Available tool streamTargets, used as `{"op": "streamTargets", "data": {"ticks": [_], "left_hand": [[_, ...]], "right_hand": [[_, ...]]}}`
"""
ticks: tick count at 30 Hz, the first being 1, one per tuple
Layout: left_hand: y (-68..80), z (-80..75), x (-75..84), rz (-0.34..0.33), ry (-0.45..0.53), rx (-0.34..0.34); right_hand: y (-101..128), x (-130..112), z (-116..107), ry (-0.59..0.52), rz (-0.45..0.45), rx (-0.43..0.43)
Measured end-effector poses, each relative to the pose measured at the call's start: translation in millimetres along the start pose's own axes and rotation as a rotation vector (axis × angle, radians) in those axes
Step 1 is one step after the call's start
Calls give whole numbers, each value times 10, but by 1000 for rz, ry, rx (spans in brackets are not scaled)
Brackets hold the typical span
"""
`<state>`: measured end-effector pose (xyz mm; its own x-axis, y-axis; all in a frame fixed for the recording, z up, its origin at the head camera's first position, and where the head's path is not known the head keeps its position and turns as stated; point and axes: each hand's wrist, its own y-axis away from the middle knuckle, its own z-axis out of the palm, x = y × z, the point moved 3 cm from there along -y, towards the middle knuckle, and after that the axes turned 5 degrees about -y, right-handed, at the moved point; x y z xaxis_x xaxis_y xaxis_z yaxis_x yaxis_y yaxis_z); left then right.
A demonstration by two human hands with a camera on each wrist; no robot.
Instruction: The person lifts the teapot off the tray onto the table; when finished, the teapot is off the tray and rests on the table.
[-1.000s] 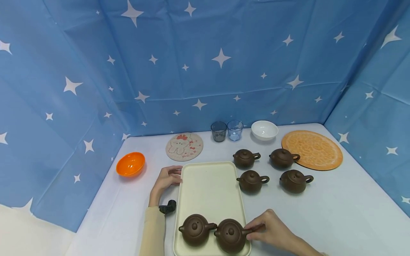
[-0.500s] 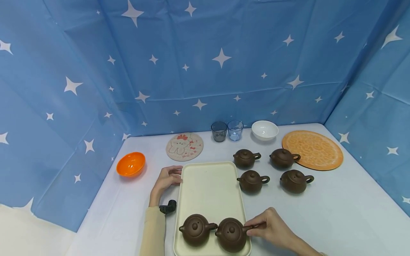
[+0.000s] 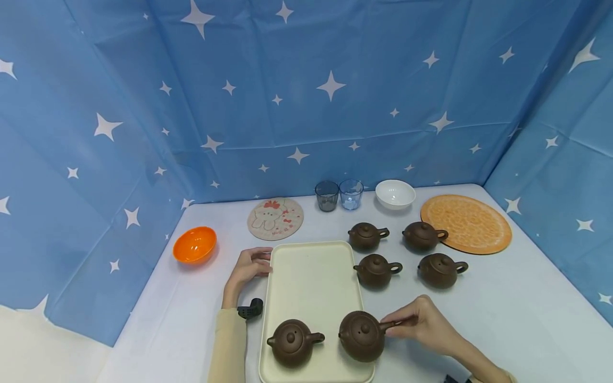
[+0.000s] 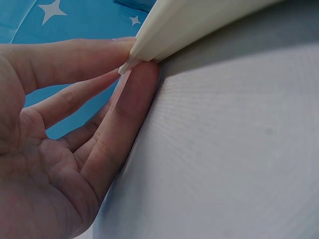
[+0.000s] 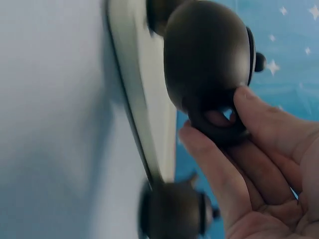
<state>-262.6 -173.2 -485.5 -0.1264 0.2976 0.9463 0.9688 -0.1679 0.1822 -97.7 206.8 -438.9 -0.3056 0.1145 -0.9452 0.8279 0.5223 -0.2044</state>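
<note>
A dark brown teapot [image 3: 360,343] hangs over the right side of the cream tray [image 3: 313,284], raised off it. My right hand [image 3: 423,327] pinches its loop handle between thumb and fingers; the right wrist view shows the grip on the handle [image 5: 219,132] closely. A second brown teapot [image 3: 290,346] sits on the tray at the front left, its spout pointing left. At the tray's left side, my left hand [image 3: 246,274] pinches the rim, with fingertips above and below the edge [image 4: 149,42] in the left wrist view.
Several more brown teapots [image 3: 375,270] stand right of the tray. Behind are a round rabbit mat [image 3: 275,219], two glasses [image 3: 327,197], a white bowl [image 3: 395,196] and an orange round mat [image 3: 464,223]. An orange bowl [image 3: 195,246] sits at the left.
My right hand has lifted the teapot from the tray and carried it up and to the right, away from the other teapot. The left hand keeps its place on the tray's rim.
</note>
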Motion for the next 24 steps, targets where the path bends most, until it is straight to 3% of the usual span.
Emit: {"op": "streamTargets", "data": {"ticks": [3,10,16,24], "left_hand": [[16,-7,33,-2,6,-17],[181,9,270,6,1,-46],[176,9,265,3,7,-47],[172,10,262,2,18,-50]], "right_hand": [[33,-22,-178,27,14,5],[187,-44,-585,97,58,35],[397,-15,-942,100,61,50],[703,83,-1331,137,146,48]]}}
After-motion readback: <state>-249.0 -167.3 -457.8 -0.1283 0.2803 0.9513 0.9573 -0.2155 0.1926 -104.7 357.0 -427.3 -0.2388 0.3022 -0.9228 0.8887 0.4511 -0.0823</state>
